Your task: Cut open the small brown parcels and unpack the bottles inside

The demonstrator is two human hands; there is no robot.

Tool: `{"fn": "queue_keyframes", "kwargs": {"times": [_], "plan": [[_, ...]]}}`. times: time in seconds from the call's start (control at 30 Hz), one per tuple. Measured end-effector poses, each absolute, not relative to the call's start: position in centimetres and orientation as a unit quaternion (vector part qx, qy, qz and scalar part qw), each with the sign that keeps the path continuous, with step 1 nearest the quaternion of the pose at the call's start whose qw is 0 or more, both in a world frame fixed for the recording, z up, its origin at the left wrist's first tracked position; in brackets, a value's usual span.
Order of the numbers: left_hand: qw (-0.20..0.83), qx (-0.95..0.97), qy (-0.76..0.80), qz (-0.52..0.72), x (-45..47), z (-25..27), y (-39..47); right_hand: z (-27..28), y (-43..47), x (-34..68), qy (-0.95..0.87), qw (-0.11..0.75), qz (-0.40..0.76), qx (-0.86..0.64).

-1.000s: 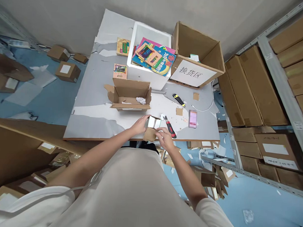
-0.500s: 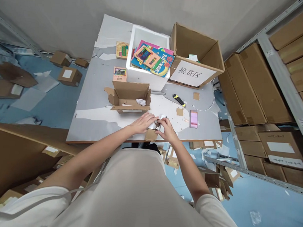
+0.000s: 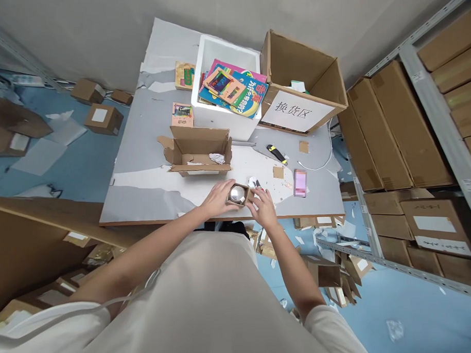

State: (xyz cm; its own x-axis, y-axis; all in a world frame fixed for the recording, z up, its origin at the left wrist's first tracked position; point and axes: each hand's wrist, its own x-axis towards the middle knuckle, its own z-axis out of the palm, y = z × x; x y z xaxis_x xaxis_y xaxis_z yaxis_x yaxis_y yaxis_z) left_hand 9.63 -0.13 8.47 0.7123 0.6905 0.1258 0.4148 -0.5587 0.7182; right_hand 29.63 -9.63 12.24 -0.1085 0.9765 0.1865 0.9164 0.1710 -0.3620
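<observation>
A small cardboard box stands at the table's front edge, its top open. Inside it lies a shiny, rounded silver object whose kind I cannot make out. My left hand grips the box's left side, thumb toward the front. From the right, my right hand holds the opposite wall with its fingertips. A scrap of white paper lies just behind the box. Farther back and to the left is a larger open carton with crumpled paper in it.
Behind are a white foam box with books, and a labelled carton. A yellow-black utility knife, a phone and a white cable lie on the right. Shelving with boxes flanks the table.
The small box has come open between my hands, so the silver object inside now shows. Both hands have moved apart to its sides. The view has shifted slightly.
</observation>
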Motion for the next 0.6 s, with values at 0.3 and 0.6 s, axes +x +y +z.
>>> {"fn": "queue_keyframes", "kwargs": {"times": [0.3,0.6], "plan": [[0.390,0.829,0.331,0.224,10.5,6.8,0.3,17.4,-2.1,28.2,-0.903,-0.141,0.094,-0.394],[0.400,0.824,0.341,0.213,10.4,7.0,0.5,18.0,0.4,27.5,-0.907,-0.241,0.131,-0.320]]}}
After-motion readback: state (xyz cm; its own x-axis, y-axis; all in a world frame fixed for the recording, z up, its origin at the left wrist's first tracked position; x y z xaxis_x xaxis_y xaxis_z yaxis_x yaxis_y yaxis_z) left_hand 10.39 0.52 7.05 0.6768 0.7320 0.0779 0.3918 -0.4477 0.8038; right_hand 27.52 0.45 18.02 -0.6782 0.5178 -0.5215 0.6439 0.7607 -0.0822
